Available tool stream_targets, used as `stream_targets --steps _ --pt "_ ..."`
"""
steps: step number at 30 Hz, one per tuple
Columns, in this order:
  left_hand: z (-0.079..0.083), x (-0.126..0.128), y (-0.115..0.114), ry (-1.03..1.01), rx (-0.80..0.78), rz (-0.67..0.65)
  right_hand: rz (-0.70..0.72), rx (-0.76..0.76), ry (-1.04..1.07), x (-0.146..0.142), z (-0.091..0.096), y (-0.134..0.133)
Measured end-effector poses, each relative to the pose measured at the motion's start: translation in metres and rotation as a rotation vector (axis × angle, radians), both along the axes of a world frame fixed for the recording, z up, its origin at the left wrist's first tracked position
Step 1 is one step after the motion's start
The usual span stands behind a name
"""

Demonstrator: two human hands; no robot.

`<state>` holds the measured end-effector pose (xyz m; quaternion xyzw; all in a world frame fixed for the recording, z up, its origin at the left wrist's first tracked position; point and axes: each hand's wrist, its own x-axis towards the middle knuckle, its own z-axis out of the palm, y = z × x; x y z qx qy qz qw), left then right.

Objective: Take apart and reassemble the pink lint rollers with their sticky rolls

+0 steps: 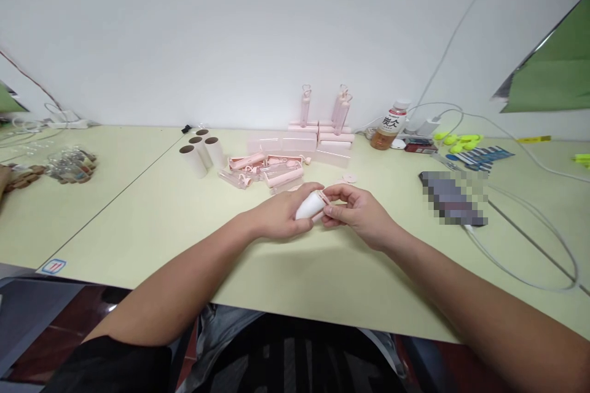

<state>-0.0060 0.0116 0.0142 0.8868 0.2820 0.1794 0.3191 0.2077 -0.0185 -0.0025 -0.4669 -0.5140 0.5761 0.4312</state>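
Low over the near middle of the table, my left hand (286, 212) is wrapped round a white roll (310, 206), which is tilted with one end toward the right. My right hand (354, 212) pinches a thin pink plastic piece (326, 198) at that end; its exact shape is partly hidden by my fingers. Just beyond my hands lies a pile of pink plastic parts (282, 177) and clear tubes with pink caps (235, 179). A flat pink disc (349, 178) lies beyond my right hand.
Several white rolls with brown cores (196, 159) stand to the left. Pink boxes (299, 142) and capped clear tubes (341, 113) stand by the wall. To the right are a drink bottle (389, 126), a phone (452, 199) and its white cable (516, 282).
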Motion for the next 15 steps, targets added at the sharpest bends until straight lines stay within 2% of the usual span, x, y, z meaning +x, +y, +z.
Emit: stream_targets --steps 4,8,11,15 --pt "0.001 0.001 -0.001 0.002 -0.050 -0.003 0.006 0.035 -0.032 -0.002 -0.001 -0.001" --pt "-0.003 -0.002 0.006 -0.105 -0.118 0.140 -0.030 0.095 -0.042 0.002 0.001 0.001" --pt "-0.004 -0.005 0.015 -0.314 -0.152 0.334 -0.081 0.146 -0.092 0.006 0.000 0.004" --pt "-0.005 -0.007 0.029 -0.708 -0.341 0.544 -0.170 0.292 -0.233 0.017 -0.002 0.011"
